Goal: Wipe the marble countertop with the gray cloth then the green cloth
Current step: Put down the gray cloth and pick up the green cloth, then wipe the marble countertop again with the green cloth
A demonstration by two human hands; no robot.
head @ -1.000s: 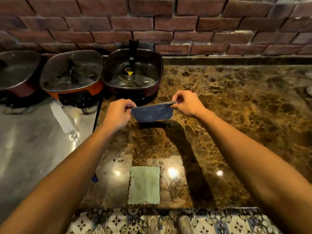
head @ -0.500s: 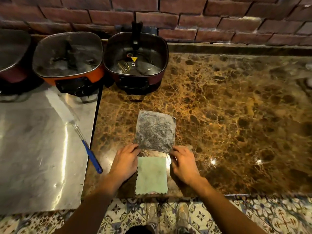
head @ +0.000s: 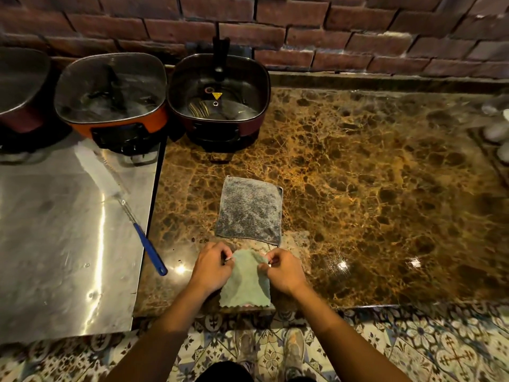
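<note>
The gray cloth (head: 249, 210) lies spread flat on the brown marble countertop (head: 371, 188), just beyond my hands, with nothing touching it. The green cloth (head: 245, 285) sits at the counter's near edge. My left hand (head: 212, 268) pinches its far left corner and my right hand (head: 283, 271) pinches its far right corner. The far edge of the green cloth is lifted and bunched between my fingers, while its near scalloped edge still rests on the marble.
Two electric pots (head: 217, 100) (head: 113, 97) stand at the back left against the brick wall (head: 303, 31). A steel surface (head: 55, 244) adjoins the marble on the left, with a blue-handled bottle brush (head: 132, 216) lying across it. Pale objects (head: 498, 128) sit at the far right edge.
The gray cloth went from held stretched in the air to laid flat on the marble. Both hands let go of it and took the green cloth's far corners.
</note>
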